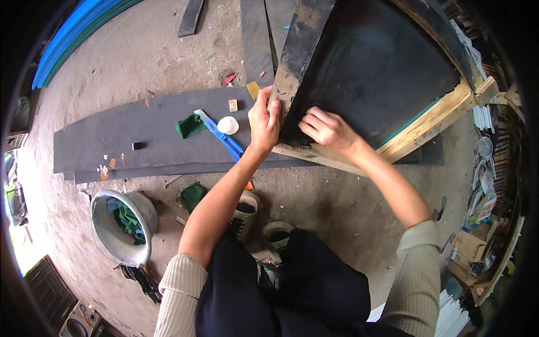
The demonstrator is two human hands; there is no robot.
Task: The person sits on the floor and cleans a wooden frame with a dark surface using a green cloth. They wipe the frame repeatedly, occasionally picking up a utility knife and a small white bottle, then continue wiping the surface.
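Observation:
A wooden frame (429, 122), with a black sheet (382, 62) lining its inside, stands tilted in front of me. My left hand (264, 121) grips the frame's dark left bar, thumb on the near face. Inside the frame's lower left corner, my right hand (328, 129) is closed with curled fingertips against the black sheet; whatever they may pinch is hidden. Left of my left hand, a blue utility knife (225, 140) lies on a flat black rubber-like sheet (163, 118). Beside it are a white round object (228, 125) and a green cloth scrap (188, 127).
A grey bucket (147, 224) holding green cloth stands at left, near my feet. Black strips (257, 45) lie beyond the frame. Blue sheets (70, 33) run along the far left. Clutter and a wooden box (467, 251) line the right side.

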